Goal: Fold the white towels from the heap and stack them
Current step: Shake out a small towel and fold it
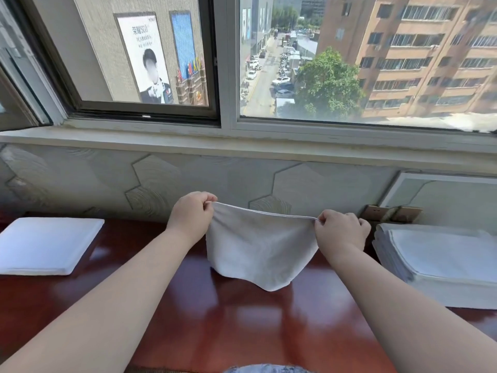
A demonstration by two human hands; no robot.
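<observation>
A white towel (259,249) hangs in the air above the middle of the dark red table (220,319), its lower edge sagging close to the tabletop. My left hand (192,215) pinches its upper left corner. My right hand (340,230) pinches the upper right corner, and the top hem is stretched between them. A folded white towel (47,244) lies flat on the table at the left. A tall pile of flat white towels (441,262) stands at the right.
A patterned wall and a window sill (242,141) run right behind the table. A framed panel (443,192) and two brass wall sockets (391,214) sit behind the right pile. Blue denim (266,368) shows at the bottom edge.
</observation>
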